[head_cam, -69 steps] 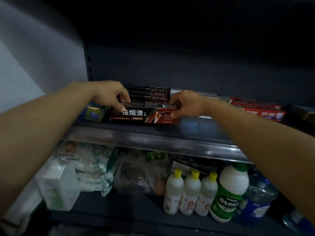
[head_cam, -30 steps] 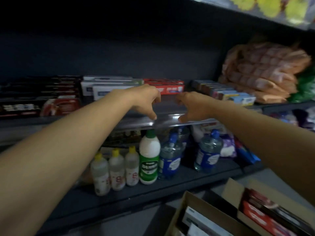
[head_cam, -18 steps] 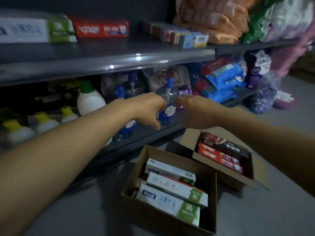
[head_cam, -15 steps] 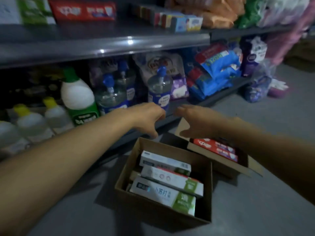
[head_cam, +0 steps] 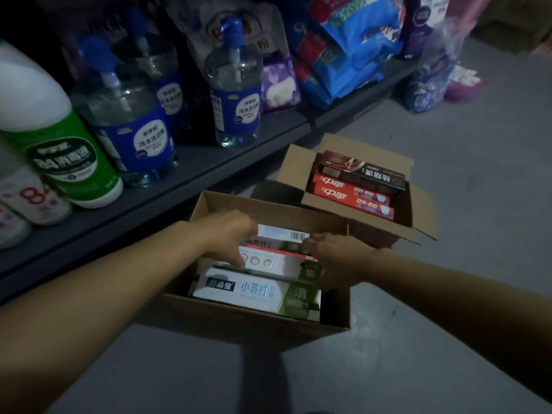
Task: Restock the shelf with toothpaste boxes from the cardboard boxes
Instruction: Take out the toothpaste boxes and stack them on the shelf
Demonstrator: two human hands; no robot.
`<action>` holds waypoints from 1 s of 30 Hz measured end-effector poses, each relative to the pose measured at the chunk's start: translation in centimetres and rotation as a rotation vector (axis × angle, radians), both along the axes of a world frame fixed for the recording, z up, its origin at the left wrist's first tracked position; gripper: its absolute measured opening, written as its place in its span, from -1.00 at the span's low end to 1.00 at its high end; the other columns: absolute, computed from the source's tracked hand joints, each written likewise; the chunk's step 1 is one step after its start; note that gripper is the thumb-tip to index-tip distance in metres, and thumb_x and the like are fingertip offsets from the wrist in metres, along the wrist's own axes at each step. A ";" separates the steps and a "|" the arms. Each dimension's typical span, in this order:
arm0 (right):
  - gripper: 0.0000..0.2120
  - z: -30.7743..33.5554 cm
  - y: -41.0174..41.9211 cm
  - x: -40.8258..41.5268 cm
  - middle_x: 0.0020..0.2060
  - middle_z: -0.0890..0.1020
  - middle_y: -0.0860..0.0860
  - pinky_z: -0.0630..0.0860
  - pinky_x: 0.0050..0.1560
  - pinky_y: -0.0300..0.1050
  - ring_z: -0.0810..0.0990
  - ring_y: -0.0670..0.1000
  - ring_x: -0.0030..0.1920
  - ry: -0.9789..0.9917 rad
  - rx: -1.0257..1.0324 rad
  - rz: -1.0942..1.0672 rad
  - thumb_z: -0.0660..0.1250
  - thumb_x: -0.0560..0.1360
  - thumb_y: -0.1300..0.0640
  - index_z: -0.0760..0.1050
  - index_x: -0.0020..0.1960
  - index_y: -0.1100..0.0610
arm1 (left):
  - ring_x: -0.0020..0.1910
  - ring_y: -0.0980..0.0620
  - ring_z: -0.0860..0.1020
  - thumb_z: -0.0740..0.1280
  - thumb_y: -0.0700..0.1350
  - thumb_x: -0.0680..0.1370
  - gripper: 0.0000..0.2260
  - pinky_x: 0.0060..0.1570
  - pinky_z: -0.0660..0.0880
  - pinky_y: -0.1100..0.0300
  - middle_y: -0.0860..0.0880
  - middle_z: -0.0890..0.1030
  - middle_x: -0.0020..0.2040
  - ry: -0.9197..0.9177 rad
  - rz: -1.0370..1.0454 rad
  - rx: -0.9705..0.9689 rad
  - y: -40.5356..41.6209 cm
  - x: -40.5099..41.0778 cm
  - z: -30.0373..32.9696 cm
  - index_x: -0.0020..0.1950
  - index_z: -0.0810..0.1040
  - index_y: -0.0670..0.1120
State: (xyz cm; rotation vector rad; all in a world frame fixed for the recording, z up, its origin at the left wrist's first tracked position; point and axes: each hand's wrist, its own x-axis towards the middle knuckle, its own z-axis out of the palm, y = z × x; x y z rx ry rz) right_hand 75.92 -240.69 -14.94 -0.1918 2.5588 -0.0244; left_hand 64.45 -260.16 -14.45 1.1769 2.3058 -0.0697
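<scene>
On the far left, on the bottom shelf [head_cam: 209, 162], stand a white bottle with a green label [head_cam: 56, 150] and, to its right, clear bottles with blue labels [head_cam: 131, 127]; no toothpaste shows on this shelf; in front of it on the floor [head_cam: 448, 294] sits the nearer cardboard box [head_cam: 257, 327], open at the top and holding white and green toothpaste boxes [head_cam: 257, 289] laid flat in a stack; the left hand [head_cam: 230, 234] reaches down into it, fingers curled over the left end of an upper white box [head_cam: 277, 258], thumb on its face, so its grip looks closed on that box; the right hand [head_cam: 334, 258] meets the right end of the same box, fingers bent round it, though how firmly it grips I cannot tell; further right, behind, a second cardboard box [head_cam: 298, 171] with its flaps open holds red toothpaste boxes [head_cam: 352, 198] and a dark one [head_cam: 363, 174] on top; judging by this, restocking is well short of done, since both cardboard boxes hold stock and the box in hand has yet to be lifted out and carried up to a shelf that lies out of view.
</scene>
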 end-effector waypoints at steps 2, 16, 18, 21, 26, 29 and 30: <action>-0.32 -0.9 0.0 0.2 0.32 0.43 0.07 0.50 0.20 -0.02 0.45 0.08 0.27 -0.038 -0.002 -0.020 0.41 0.44 -0.07 0.23 0.45 0.09 | 0.12 0.07 0.45 0.49 0.02 0.39 -0.51 0.14 0.48 0.08 0.07 0.47 0.16 -0.010 -0.005 -0.009 -0.1 0.0 -0.5 0.27 0.44 0.05; -0.60 0.5 0.8 -1.4 0.06 0.57 0.00 0.53 -0.04 -0.21 0.55 -0.04 0.01 -0.115 -0.080 -0.063 0.40 0.47 -0.01 0.45 0.26 0.07 | 0.29 0.03 0.42 0.52 -0.03 0.38 -0.34 0.27 0.42 0.11 0.03 0.44 0.33 -0.012 0.076 0.003 -1.3 -1.2 0.6 0.43 0.36 -0.03; -0.65 2.3 1.1 -2.0 -0.08 0.54 -0.08 0.47 -0.14 -0.27 0.51 -0.10 -0.11 -0.122 -0.072 -0.058 0.40 0.47 0.00 0.47 0.21 0.05 | 0.28 0.04 0.42 0.53 -0.03 0.37 -0.36 0.25 0.41 0.12 0.05 0.45 0.33 -0.005 0.086 0.025 -1.7 -1.8 1.8 0.41 0.38 0.01; -0.63 5.0 1.6 -2.9 0.01 0.59 -0.07 0.48 -0.07 -0.28 0.55 -0.10 -0.03 -0.101 -0.115 -0.058 0.41 0.47 0.04 0.47 0.25 0.03 | 0.26 0.07 0.42 0.53 0.01 0.36 -0.33 0.22 0.42 0.14 0.08 0.43 0.33 0.005 0.106 0.028 -2.2 -2.8 4.0 0.42 0.35 0.04; -0.70 9.7 1.6 -4.8 -0.02 0.56 -0.16 0.43 -0.17 -0.34 0.56 -0.13 0.01 -0.079 -0.184 -0.026 0.43 0.44 0.08 0.49 0.14 -0.02 | 0.27 0.09 0.42 0.52 0.00 0.37 -0.32 0.26 0.41 0.11 0.10 0.43 0.34 -0.015 0.135 0.024 -3.2 -3.8 8.5 0.44 0.32 0.08; -0.77 12.7 1.4 -6.0 -0.15 0.56 -0.19 0.44 -0.16 -0.26 0.55 -0.17 -0.11 -0.014 -0.139 0.006 0.47 0.37 0.03 0.48 -0.05 -0.11 | 0.29 0.09 0.44 0.53 0.00 0.37 -0.29 0.29 0.41 0.12 0.09 0.46 0.35 0.010 0.170 0.045 -4.2 -4.1 11.4 0.46 0.31 0.06; -0.77 13.7 1.2 -6.3 -0.16 0.56 -0.19 0.46 -0.14 -0.22 0.55 -0.17 -0.12 0.005 -0.126 0.017 0.48 0.36 0.01 0.47 -0.08 -0.14 | 0.27 0.10 0.45 0.53 0.00 0.37 -0.30 0.28 0.42 0.13 0.09 0.47 0.34 0.018 0.175 0.057 -4.6 -4.2 12.5 0.46 0.32 0.05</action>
